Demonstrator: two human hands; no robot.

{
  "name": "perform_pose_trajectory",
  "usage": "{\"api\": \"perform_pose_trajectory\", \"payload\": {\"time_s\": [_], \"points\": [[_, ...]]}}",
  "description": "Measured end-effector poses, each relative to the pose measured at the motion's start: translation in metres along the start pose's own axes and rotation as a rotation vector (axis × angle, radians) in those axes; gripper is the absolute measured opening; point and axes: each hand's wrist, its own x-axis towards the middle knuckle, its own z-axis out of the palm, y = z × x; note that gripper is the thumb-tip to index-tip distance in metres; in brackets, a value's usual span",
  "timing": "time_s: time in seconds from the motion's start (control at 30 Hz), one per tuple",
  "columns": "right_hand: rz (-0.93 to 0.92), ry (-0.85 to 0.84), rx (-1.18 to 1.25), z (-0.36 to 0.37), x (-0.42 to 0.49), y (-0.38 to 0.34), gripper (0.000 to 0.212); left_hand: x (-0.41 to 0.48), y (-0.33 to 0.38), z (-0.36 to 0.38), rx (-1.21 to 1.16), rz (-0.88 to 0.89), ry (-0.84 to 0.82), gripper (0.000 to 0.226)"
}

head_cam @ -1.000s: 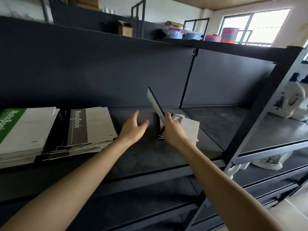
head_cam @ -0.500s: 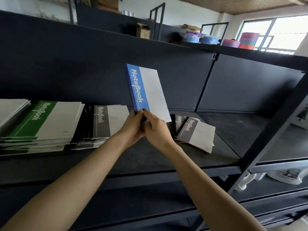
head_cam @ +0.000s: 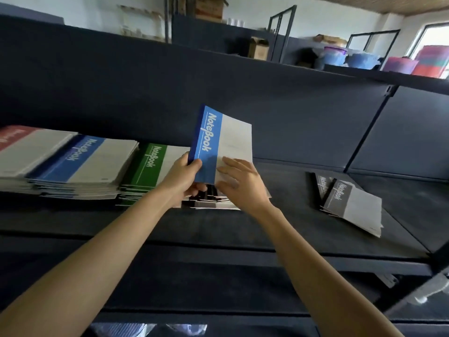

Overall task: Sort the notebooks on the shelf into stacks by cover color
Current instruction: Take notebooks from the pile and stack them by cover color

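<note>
Two bare hands meet over a dark shelf (head_cam: pixel 267 229) in the head view, with a blue notebook (head_cam: pixel 218 142) between them. The left hand (head_cam: pixel 184 177) grips the notebook's lower left corner at the spine, thumb curled over the front cover and fingers behind it. The right hand (head_cam: pixel 241 183) is spread and relaxed, its fingertips (head_cam: pixel 222 169) lying against the white part of the cover near the bottom edge without curling round anything. The notebook stands almost upright, leaning a little to the right, held above the shelf with its cover facing the camera.

Below the hands a grey stack (head_cam: pixel 213 201) lies flat on the shelf, mostly hidden by them. Just left of it sits a green stack (head_cam: pixel 150 164), then a blue stack (head_cam: pixel 75 159) touching the green one's side, and at the far left edge a red stack (head_cam: pixel 17 142), only partly in view. Well apart to the right, two loose grey notebooks (head_cam: pixel 349 203) lie overlapping and skewed on the same shelf.

On top of the shelving, far behind, stand a cardboard box (head_cam: pixel 258 48) and several plastic tubs (head_cam: pixel 335 55) near a window (head_cam: pixel 435 37).
</note>
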Motion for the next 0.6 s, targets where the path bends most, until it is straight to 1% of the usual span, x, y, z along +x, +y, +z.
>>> {"api": "perform_pose_trajectory", "payload": {"time_s": [0.07,0.17,0.23,0.33,0.43,0.53,0.6], "points": [[-0.060,-0.050,-0.037,0.016,0.005,-0.020,0.041,-0.006,0.000,-0.028,0.048,0.013,0.011,0.027],[-0.145,-0.040,-0.049,0.041,0.015,-0.053,0.031,-0.015,0.001,-0.071,0.323,0.098,0.064,0.029],[-0.187,-0.004,-0.079,0.058,0.021,-0.076,0.026,-0.018,0.001,-0.100,0.531,0.190,0.128,0.037],[-0.211,0.048,-0.108,0.079,0.030,-0.114,0.023,-0.019,-0.002,-0.141,0.741,0.270,0.197,0.051],[-0.248,0.049,-0.122,0.103,0.038,-0.143,0.023,-0.017,-0.005,-0.175,0.934,0.258,0.246,0.068],[-0.194,-0.025,-0.060,0.126,0.049,-0.167,0.022,-0.015,-0.010,-0.203,1.033,0.284,0.253,0.064],[-0.204,-0.015,-0.048,0.141,0.055,-0.180,0.022,-0.011,-0.014,-0.219,1.101,0.283,0.246,0.061]]}}
